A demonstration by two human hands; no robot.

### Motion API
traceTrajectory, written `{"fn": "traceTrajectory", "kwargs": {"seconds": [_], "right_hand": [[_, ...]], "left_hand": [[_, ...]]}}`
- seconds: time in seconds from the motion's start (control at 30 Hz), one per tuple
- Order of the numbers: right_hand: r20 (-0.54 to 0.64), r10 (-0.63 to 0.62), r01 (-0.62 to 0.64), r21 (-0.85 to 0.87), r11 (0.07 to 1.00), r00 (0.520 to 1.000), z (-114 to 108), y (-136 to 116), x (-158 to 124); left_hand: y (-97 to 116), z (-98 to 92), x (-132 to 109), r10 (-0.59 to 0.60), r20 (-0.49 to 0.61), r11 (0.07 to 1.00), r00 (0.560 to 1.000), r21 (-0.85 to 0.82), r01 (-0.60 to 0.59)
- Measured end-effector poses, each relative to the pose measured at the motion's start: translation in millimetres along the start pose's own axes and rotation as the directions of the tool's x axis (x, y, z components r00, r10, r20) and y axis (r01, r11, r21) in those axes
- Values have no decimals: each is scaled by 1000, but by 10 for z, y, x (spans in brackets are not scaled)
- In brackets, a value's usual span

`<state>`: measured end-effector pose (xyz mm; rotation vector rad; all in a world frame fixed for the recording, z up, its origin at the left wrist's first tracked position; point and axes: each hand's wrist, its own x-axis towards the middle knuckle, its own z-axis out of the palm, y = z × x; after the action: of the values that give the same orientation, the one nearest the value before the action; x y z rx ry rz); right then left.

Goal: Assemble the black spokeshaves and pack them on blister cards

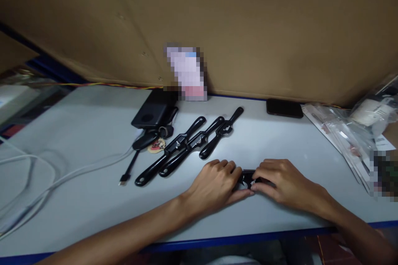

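A black spokeshave (247,179) is held level between my two hands just above or on the table, its middle showing in the gap. My left hand (219,180) is wrapped round one side, the thumb stretched along the near edge. From the other side my right hand (276,180) pinches it near the middle with thumb and fingers. Both handles are mostly hidden by my hands. Beyond my left hand lie three more black spokeshaves, slanted side by side: a left one (177,145), a middle one (197,141) and a shorter-looking right one (223,130).
A black box-like device (152,112), a black cable plug (144,140) and a round printed tag (156,145) lie at left, with white cables (93,167). A dark phone (284,108) sits at the back. Clear plastic packets (345,136) cover the right side. A cardboard wall (248,29) stands behind.
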<state>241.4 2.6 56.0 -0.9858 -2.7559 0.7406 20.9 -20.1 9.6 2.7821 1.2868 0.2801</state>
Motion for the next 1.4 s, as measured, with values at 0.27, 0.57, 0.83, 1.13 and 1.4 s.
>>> {"fn": "traceTrajectory", "kwargs": {"seconds": [0.27, 0.57, 0.83, 1.13, 1.4], "right_hand": [[-88, -42, 27, -165, 986, 995, 316, -60, 81], [-157, 2, -3, -12, 1000, 988, 120, -14, 41], [-38, 1, -1, 3, 1000, 999, -28, -7, -18], [-45, -53, 59, 124, 991, 998, 11, -50, -1], [24, 169, -164, -138, 977, 985, -221, 55, -127]], "left_hand": [[41, -30, 25, -47, 32, 999, 998, 11, 47], [42, -6, 16, -51, 2, 999, 999, 8, 51], [41, -5, 14, -43, -4, 999, 999, 13, 43], [26, -19, 15, -34, 19, 999, 999, 12, 34], [24, -31, 8, -19, 23, 1000, 1000, 13, 19]]}}
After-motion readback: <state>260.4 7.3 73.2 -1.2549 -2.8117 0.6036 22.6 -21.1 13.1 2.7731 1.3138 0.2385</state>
